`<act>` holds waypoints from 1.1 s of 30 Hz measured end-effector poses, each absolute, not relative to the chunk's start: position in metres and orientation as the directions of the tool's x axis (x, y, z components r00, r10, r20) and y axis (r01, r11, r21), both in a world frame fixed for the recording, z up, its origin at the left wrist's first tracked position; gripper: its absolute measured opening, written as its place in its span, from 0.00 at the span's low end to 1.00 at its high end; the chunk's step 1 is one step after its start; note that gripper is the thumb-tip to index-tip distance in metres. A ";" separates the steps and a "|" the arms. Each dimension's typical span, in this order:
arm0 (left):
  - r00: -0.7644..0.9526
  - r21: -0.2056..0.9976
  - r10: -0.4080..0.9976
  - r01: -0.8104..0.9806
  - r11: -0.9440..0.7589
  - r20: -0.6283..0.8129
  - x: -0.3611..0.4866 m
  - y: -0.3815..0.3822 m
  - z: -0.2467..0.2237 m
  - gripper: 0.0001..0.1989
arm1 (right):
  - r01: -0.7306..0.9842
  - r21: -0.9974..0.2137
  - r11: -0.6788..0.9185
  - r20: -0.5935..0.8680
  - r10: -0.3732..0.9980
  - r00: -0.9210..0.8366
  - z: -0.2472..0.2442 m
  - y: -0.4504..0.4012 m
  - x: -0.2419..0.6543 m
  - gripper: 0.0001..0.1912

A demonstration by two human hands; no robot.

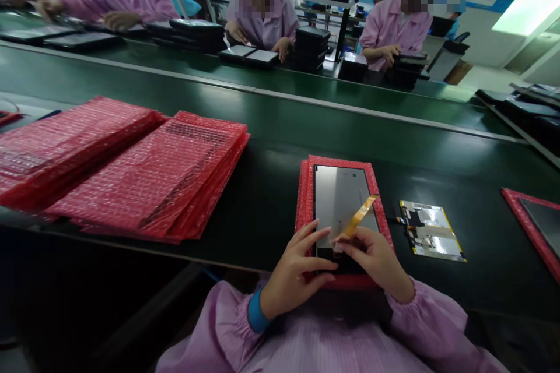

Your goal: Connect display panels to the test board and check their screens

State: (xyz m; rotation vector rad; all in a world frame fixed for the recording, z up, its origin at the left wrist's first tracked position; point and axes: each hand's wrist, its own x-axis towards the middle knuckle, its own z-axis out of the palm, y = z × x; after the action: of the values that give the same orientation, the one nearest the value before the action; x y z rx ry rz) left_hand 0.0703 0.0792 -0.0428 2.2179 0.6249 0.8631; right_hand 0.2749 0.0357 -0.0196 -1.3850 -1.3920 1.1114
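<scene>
In front of me a flat display panel (pixel 330 198) with a silvery back and a black lower end lies on red bubble-wrap bags (pixel 306 180). My right hand (pixel 371 253) pinches an orange flex cable (pixel 361 215) near the panel's lower end. The cable's free end slants up and to the right above the panel. My left hand (pixel 300 268), a blue band at its wrist, rests with fingers spread over the panel's lower left edge. Where the cable meets the panel is hidden by my fingers.
A battery pack (pixel 435 230) lies to the right on the dark bench. Another panel on red wrap (pixel 542 227) is at the right edge. Stacked red bubble-wrap bags (pixel 161 178) fill the left. Across the green belt (pixel 284 108), people in pink work beside stacks of dark devices (pixel 311 49).
</scene>
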 end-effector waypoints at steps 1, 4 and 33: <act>0.665 0.725 0.628 0.185 -0.664 0.405 0.071 0.079 -0.043 0.07 | 0.240 -0.971 -0.008 -0.013 1.000 -0.019 -0.020 0.036 0.275 0.08; 0.663 0.720 0.627 0.187 -0.668 0.410 0.071 0.079 -0.042 0.07 | 0.247 -0.969 0.003 -0.003 1.000 -0.023 -0.021 0.037 0.275 0.09; 0.768 0.549 0.598 0.404 -0.731 0.231 0.073 0.079 -0.032 0.20 | 0.543 -0.826 0.150 0.192 0.981 0.021 -0.018 0.030 0.267 0.07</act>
State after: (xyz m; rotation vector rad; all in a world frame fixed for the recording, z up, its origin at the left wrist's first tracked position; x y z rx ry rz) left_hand 0.0730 0.0794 -0.0320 2.4846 0.7539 0.5477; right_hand 0.2669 0.0303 -0.0180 -1.4968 -1.6286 0.6919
